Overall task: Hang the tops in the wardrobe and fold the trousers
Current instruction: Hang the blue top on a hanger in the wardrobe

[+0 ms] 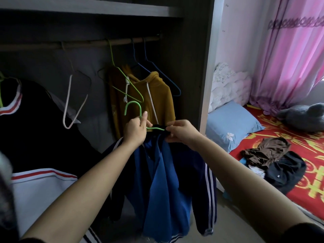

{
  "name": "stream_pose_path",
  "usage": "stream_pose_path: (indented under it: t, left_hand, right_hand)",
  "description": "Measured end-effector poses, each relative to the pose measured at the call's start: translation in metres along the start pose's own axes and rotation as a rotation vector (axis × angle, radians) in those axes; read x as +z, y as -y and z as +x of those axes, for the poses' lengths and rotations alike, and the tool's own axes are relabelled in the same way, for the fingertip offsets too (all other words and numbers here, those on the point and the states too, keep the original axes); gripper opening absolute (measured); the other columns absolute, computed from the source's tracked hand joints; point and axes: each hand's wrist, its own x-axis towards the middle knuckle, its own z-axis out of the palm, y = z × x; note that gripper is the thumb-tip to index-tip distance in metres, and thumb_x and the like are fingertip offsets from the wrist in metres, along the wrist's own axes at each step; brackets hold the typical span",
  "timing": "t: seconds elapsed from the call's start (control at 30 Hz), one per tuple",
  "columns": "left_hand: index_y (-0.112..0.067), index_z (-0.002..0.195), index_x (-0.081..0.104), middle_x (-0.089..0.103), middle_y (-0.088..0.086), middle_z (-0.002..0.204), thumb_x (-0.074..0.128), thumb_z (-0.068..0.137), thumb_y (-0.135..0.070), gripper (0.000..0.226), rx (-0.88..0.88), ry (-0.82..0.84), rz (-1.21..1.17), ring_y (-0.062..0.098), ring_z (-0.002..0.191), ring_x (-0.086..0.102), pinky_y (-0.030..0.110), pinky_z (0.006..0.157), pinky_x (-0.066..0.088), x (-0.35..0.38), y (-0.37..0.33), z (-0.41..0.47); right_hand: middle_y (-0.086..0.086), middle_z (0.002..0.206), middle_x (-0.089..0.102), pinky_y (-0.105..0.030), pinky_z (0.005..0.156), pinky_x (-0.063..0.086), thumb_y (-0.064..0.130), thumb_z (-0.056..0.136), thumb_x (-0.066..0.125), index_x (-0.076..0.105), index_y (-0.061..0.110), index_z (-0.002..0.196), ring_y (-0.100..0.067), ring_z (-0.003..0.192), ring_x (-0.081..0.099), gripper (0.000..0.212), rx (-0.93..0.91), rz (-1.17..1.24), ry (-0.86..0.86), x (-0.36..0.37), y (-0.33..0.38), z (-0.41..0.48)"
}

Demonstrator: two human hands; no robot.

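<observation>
green hanger (133, 102) gripped by left hand (135, 131) | blue jacket (166, 172) collar pinched by right hand (181, 133), at 3 o'clock

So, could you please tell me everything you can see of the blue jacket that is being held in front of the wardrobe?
The blue jacket looks like smooth sports fabric: a bright blue body, dark navy sleeves with white stripes, and striped cuffs and hem. It hangs limp and creased from a green hanger, not yet on the rail. The left hand grips the hanger's neck; the right hand pinches the dark collar over the hanger's arm.
</observation>
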Motion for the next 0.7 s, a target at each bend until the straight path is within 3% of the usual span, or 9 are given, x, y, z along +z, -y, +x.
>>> stream_pose_path:
  t: [0.1,0.17,0.27,0.3,0.37,0.43,0.57,0.7]
  left_hand:
    - [-0.02,0.066,0.065,0.073,-0.009,0.074,0.028,0.101,-0.055,0.062,-0.005,0.012,-0.002,0.007,0.07,0.066,0.026,0.069,0.047,-0.004,0.001,0.002]
    - [-0.018,0.068,0.063,0.073,-0.007,0.071,0.03,0.101,-0.055,0.06,0.014,0.057,-0.009,0.006,0.066,0.067,0.027,0.065,0.05,-0.005,0.001,0.003]
    - [-0.012,0.071,0.062,0.074,0.0,0.072,0.036,0.1,-0.053,0.056,0.021,0.11,-0.125,0.014,0.064,0.071,0.034,0.071,0.058,-0.006,-0.005,0.008]
    - [-0.012,0.071,0.061,0.074,0.001,0.071,0.037,0.1,-0.052,0.055,0.023,0.114,-0.15,0.015,0.063,0.072,0.034,0.072,0.059,-0.008,-0.008,0.011]
    - [-0.011,0.073,0.062,0.074,0.0,0.072,0.039,0.1,-0.052,0.054,0.03,0.131,-0.188,0.014,0.064,0.072,0.031,0.071,0.057,-0.015,-0.015,0.018]
    - [-0.009,0.076,0.064,0.075,-0.001,0.075,0.042,0.098,-0.054,0.054,0.057,0.183,-0.231,0.013,0.068,0.072,0.023,0.068,0.054,-0.023,-0.022,0.025]
    - [-0.009,0.088,0.066,0.07,0.005,0.085,0.044,0.088,-0.064,0.059,0.168,0.169,-0.214,0.014,0.08,0.068,0.021,0.075,0.046,-0.046,-0.025,0.034]
    - [-0.03,0.1,0.065,0.07,-0.012,0.096,0.048,0.087,-0.062,0.039,0.136,0.261,-0.127,0.0,0.091,0.064,0.02,0.079,0.047,-0.068,-0.001,0.033]
  right_hand:
    - [-0.015,0.097,0.073,-0.035,0.079,0.062,0.008,0.083,0.072,0.066,0.013,0.101,-0.024,0.088,0.074,0.019,0.019,-0.339,0.126,0.004,-0.006,-0.005]
    - [-0.01,0.09,0.074,-0.031,0.07,0.061,0.012,0.085,0.07,0.066,0.012,0.102,-0.021,0.08,0.074,0.018,-0.039,-0.645,0.178,0.003,-0.006,-0.005]
    - [0.004,0.081,0.062,-0.027,0.052,0.045,0.042,0.097,0.056,0.067,0.022,0.103,-0.018,0.072,0.064,0.024,-0.397,-1.397,-0.003,-0.012,0.0,0.001]
    - [0.007,0.084,0.055,-0.025,0.052,0.037,0.05,0.097,0.051,0.067,0.026,0.104,-0.016,0.074,0.058,0.03,-0.526,-1.502,-0.074,-0.019,0.001,0.003]
    - [0.009,0.094,0.043,-0.026,0.062,0.035,0.057,0.097,0.044,0.064,0.031,0.109,-0.013,0.083,0.048,0.034,-0.677,-1.461,-0.119,-0.03,-0.001,0.009]
    - [0.012,0.095,0.041,-0.028,0.067,0.039,0.056,0.099,0.04,0.06,0.031,0.108,-0.01,0.083,0.048,0.033,-0.699,-1.259,-0.111,-0.036,-0.004,0.013]
    - [0.015,0.085,0.049,-0.022,0.056,0.038,0.057,0.1,0.036,0.049,0.036,0.093,-0.004,0.067,0.05,0.026,-0.785,-1.031,-0.278,-0.037,-0.003,0.017]
    - [0.015,0.083,0.049,-0.014,0.052,0.028,0.062,0.098,0.029,0.047,0.035,0.092,-0.002,0.062,0.045,0.032,-0.789,-1.025,-0.43,-0.042,0.01,0.015]
